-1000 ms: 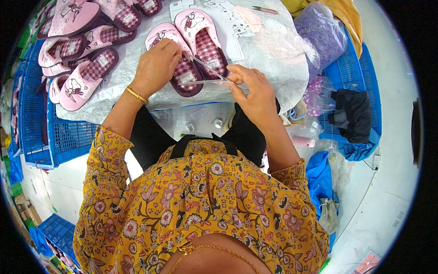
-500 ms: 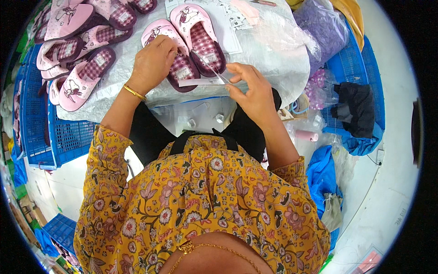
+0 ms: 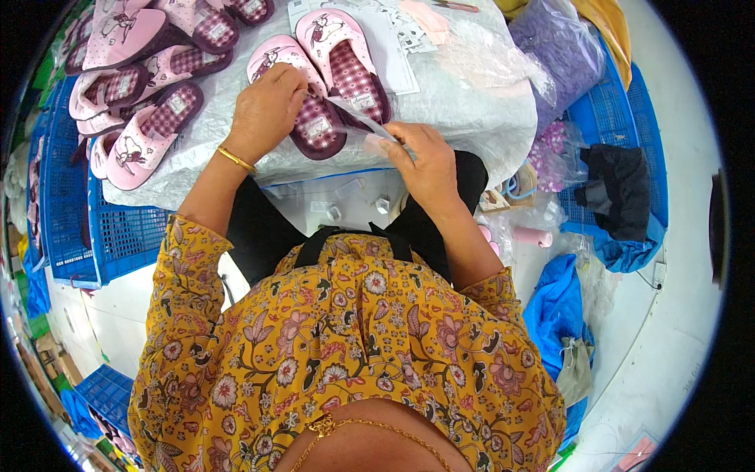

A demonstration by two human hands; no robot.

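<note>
A pair of pink slippers with dark plaid insoles lies in front of me, the right slipper [image 3: 343, 59] and the left slipper [image 3: 318, 134] side by side. My left hand [image 3: 271, 102] is over the left slipper's upper, fingers pinched together; what is between them is hidden. In the pinch of my right hand [image 3: 425, 160], just to the right of the pair's heels, is one end of a thin translucent strip [image 3: 363, 119]. It runs slantwise across the right slipper's heel toward my left fingers.
More pink slippers [image 3: 149, 138] are heaped at the left of the plastic-covered table [image 3: 464, 110]. Printed sheets [image 3: 393, 63] lie behind the pair. Blue crates [image 3: 130, 236] flank the table, with a bag of purple material [image 3: 554, 59] and a black cloth [image 3: 617, 189] at the right.
My right hand has turned and its fingers have closed in. The white strip that lay flat across the heels has left that spot; the translucent strip looks wider. My left hand has barely moved.
</note>
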